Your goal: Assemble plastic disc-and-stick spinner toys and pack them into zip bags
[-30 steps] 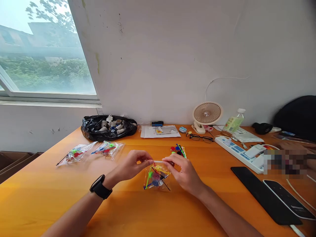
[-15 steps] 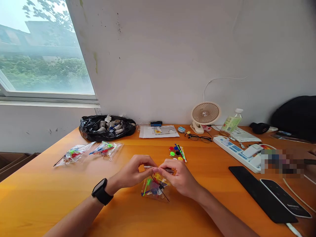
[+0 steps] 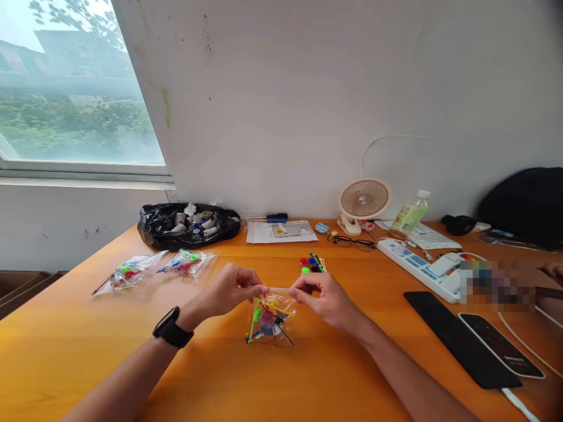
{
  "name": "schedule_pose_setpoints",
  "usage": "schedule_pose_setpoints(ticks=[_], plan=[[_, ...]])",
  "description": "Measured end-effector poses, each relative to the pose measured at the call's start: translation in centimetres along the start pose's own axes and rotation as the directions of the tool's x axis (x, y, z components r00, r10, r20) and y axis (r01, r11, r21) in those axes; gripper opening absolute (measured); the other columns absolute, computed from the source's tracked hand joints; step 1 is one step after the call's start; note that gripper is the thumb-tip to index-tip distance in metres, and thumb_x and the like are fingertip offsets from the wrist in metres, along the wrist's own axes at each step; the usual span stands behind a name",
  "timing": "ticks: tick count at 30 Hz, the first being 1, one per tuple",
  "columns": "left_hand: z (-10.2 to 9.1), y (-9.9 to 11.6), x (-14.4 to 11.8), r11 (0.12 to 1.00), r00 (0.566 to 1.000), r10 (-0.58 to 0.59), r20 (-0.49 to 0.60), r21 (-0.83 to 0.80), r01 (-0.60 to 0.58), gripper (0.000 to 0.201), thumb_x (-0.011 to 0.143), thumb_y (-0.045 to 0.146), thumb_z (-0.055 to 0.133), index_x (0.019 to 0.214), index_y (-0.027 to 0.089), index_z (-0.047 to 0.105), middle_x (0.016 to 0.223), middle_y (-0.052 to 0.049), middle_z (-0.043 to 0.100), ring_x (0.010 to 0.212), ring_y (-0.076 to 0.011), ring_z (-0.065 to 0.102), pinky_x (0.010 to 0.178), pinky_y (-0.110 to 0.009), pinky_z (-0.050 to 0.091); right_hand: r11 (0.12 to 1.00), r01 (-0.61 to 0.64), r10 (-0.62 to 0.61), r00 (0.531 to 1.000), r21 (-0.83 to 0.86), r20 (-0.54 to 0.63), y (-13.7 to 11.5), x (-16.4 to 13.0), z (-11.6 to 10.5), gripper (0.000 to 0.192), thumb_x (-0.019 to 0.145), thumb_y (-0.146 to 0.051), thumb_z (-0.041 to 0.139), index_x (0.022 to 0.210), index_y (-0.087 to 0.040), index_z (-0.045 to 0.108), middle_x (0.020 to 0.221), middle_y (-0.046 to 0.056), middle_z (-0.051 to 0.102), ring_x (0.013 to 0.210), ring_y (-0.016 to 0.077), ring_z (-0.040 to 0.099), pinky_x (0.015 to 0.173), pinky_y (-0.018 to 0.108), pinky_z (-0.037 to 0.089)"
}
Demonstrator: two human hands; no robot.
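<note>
Between my two hands hangs a clear plastic bag (image 3: 271,319) with small coloured plastic parts inside: green, yellow, red, blue and a thin black stick. My left hand (image 3: 233,298), below a black wristwatch (image 3: 173,328), pinches the left end of the bag's top edge. The right end of that edge is pinched by my right hand (image 3: 323,302). Just beyond my right hand lies a pile of loose coloured discs and sticks (image 3: 314,264), partly covered by it. Two more filled clear bags (image 3: 129,272) (image 3: 187,262) rest on the left of the table.
A black plastic bag (image 3: 149,225) holding grey rolls stands at the back left. Along the wall are a screwdriver (image 3: 277,217), papers (image 3: 257,233), glasses (image 3: 352,241), a fan (image 3: 364,199) and a bottle (image 3: 411,214). Right: a power strip (image 3: 413,264), a black pad (image 3: 457,340), a person's hand (image 3: 552,271).
My hands have moved apart along the bag's top edge, stretching it straight. The bag is slightly higher, and my right hand now covers part of the loose pile.
</note>
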State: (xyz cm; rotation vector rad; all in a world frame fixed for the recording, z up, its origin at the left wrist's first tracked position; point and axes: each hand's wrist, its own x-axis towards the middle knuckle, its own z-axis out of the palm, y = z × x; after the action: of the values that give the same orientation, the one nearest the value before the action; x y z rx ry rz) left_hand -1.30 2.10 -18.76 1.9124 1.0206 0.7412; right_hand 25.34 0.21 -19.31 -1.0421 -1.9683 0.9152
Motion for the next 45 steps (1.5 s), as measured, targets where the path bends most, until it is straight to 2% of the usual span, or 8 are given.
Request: schedule_pose_setpoints(ticks=[6, 11, 18, 25, 32, 37, 41, 45], plan=[[0.0, -0.7, 0.2, 0.998, 0.998, 0.067, 0.0, 0.016, -0.067, 0.034, 0.095, 0.049, 0.07, 0.087, 0.017, 0.077, 0.08, -0.005, 0.078, 0.07, -0.0149, 0.068, 0.065, -0.023, 0.051, 1.0, -0.003, 0.0, 0.996, -0.027, -0.084, 1.2, 0.5, -1.2, 0.036, 0.094, -0.051, 0.069, 0.08, -0.018, 0.074, 0.073, 0.002, 0.069, 0.065, 0.0148, 0.058, 0.059, 0.026, 0.044], [-1.5, -1.4, 0.4, 0.974, 0.956, 0.163, -0.243, 0.196, -0.116, 0.03, 0.099, 0.045, 0.065, 0.089, 0.02, 0.077, 0.092, -0.005, 0.081, 0.084, -0.0184, 0.075, 0.075, -0.026, 0.057, 0.992, -0.007, -0.046, 0.914, -0.129, -0.403, 4.3, 1.3, -5.0, 0.036, 0.098, -0.052, 0.062, 0.09, -0.018, 0.072, 0.082, 0.006, 0.072, 0.072, 0.0197, 0.064, 0.065, 0.031, 0.051], [-5.2, -2.5, -0.1, 0.712, 0.666, 0.495, -0.558, 0.7, 0.058, 0.022, 0.1, 0.029, 0.058, 0.085, 0.021, 0.071, 0.116, -0.009, 0.081, 0.109, -0.0259, 0.075, 0.093, -0.035, 0.055, 0.867, -0.078, -0.131, 0.917, -0.492, -0.377, 8.3, 1.5, -6.1, 0.034, 0.103, -0.046, 0.051, 0.118, -0.02, 0.067, 0.115, 0.012, 0.069, 0.111, 0.0292, 0.064, 0.101, 0.046, 0.05], [-6.0, -4.6, -0.2, 0.371, 0.916, 0.219, -0.335, 0.897, 0.24, 0.017, 0.087, 0.02, 0.058, 0.074, 0.021, 0.069, 0.085, -0.009, 0.079, 0.085, -0.0291, 0.072, 0.072, -0.037, 0.045, 0.848, -0.077, -0.015, 0.985, -0.524, -0.17, 8.4, 0.8, -4.3, 0.055, 0.107, -0.055, 0.041, 0.152, -0.025, 0.052, 0.151, 0.013, 0.056, 0.144, 0.0301, 0.048, 0.121, 0.05, 0.038], [-5.1, -5.2, -0.6, 0.305, 0.877, 0.118, -0.465, 0.858, 0.414, 0.017, 0.087, 0.025, 0.06, 0.073, 0.02, 0.067, 0.089, -0.013, 0.076, 0.092, -0.0353, 0.062, 0.081, -0.047, 0.04, 0.827, -0.089, 0.063, 0.996, -0.555, -0.065, 8.1, 0.5, -3.8, 0.065, 0.105, -0.063, 0.04, 0.159, -0.026, 0.047, 0.168, 0.011, 0.04, 0.158, 0.032, 0.029, 0.128, 0.056, 0.027], [-2.2, -3.8, 0.0, 0.495, 0.879, 0.262, -0.398, 0.838, 0.232, 0.025, 0.099, 0.037, 0.057, 0.103, 0.018, 0.072, 0.113, -0.015, 0.073, 0.11, -0.0377, 0.059, 0.092, -0.053, 0.045, 0.831, -0.062, 0.043, 0.998, -0.553, -0.048, 6.8, 0.2, -3.3, 0.056, 0.105, -0.061, 0.043, 0.15, -0.03, 0.06, 0.166, 0.009, 0.041, 0.157, 0.0345, 0.026, 0.126, 0.059, 0.028], [1.1, -2.5, 0.1, 0.709, 0.941, 0.33, -0.08, 0.679, -0.191, 0.041, 0.102, 0.036, 0.057, 0.141, 0.023, 0.058, 0.141, -0.011, 0.064, 0.13, -0.0303, 0.056, 0.11, -0.046, 0.047, 0.899, 0.039, -0.048, 0.999, -0.436, -0.008, 5.7, 0.4, -3.5, 0.047, 0.106, -0.058, 0.046, 0.141, -0.035, 0.066, 0.161, 0.008, 0.047, 0.153, 0.0319, 0.032, 0.122, 0.057, 0.036], [3.1, -1.9, -0.4, 0.786, 0.941, 0.311, 0.133, 0.52, -0.334, 0.073, 0.1, 0.044, 0.062, 0.165, 0.03, 0.03, 0.163, -0.01, 0.045, 0.148, -0.0307, 0.044, 0.123, -0.048, 0.039, 0.895, -0.068, -0.01, 0.985, -0.44, -0.174, 7.0, 0.7, -4.3, 0.058, 0.108, -0.058, 0.039, 0.153, -0.025, 0.054, 0.155, 0.012, 0.054, 0.148, 0.0294, 0.043, 0.124, 0.053, 0.035]])
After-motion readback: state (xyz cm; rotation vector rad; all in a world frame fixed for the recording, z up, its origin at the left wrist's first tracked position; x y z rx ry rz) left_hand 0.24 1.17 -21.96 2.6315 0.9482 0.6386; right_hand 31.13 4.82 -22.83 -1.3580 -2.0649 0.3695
